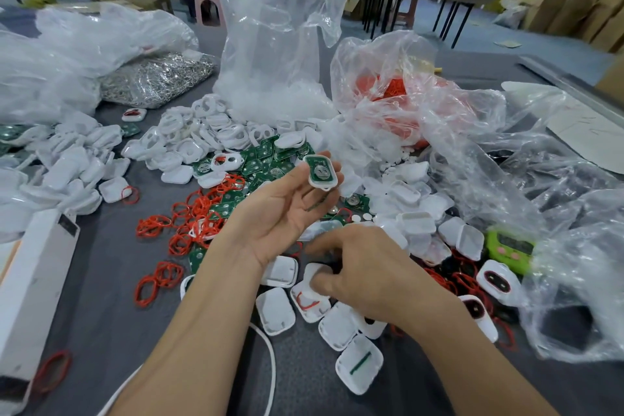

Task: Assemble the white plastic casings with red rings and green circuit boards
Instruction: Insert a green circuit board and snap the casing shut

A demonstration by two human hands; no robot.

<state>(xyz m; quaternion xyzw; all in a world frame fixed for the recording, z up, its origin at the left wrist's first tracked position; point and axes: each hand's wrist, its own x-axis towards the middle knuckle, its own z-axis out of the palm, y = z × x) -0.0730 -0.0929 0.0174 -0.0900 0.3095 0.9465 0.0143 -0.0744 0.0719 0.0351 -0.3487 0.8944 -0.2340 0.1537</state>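
Right hand low near the worktop's near edge, fingers curled down onto a rounded white plastic casing half among loose casing halves; grip uncertain. Left hand raised palm-up above the grey worktop, fingers half-open, fingertips pinching a white plastic casing with a green circuit board inside. Beyond, scattered red rubber rings, green boards and white casings mid-worktop. Clear plastic bags toward the far edge.
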